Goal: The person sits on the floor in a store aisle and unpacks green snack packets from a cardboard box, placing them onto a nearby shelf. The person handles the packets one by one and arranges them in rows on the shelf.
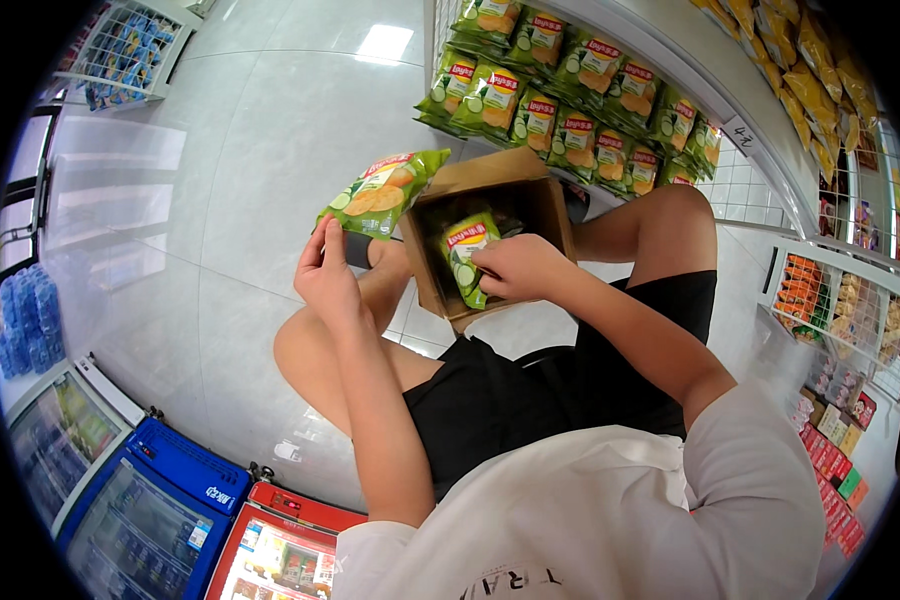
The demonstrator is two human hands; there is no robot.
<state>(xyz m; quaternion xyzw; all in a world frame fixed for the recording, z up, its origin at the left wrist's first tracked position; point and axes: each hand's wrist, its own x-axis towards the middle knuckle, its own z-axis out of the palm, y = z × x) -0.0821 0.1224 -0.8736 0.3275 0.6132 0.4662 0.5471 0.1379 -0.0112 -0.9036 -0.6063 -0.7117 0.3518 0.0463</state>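
My left hand pinches the lower corner of a green Lay's potato chip bag, held up left of an open cardboard box. Cucumber slices and chips are printed on the bag's front. Over the box's opening, my right hand grips the edge of a second green Lay's bag, its thumb and fingers closed on the side. The box stands between my bent legs. Its dark inside is only partly visible, and something dim shows behind the second bag.
Ahead, a white wire shelf carries rows of green Lay's bags, with yellow snack bags above. Drink fridges, blue and red, stand at the lower left. Snack baskets are at right, and bottled water packs at left.
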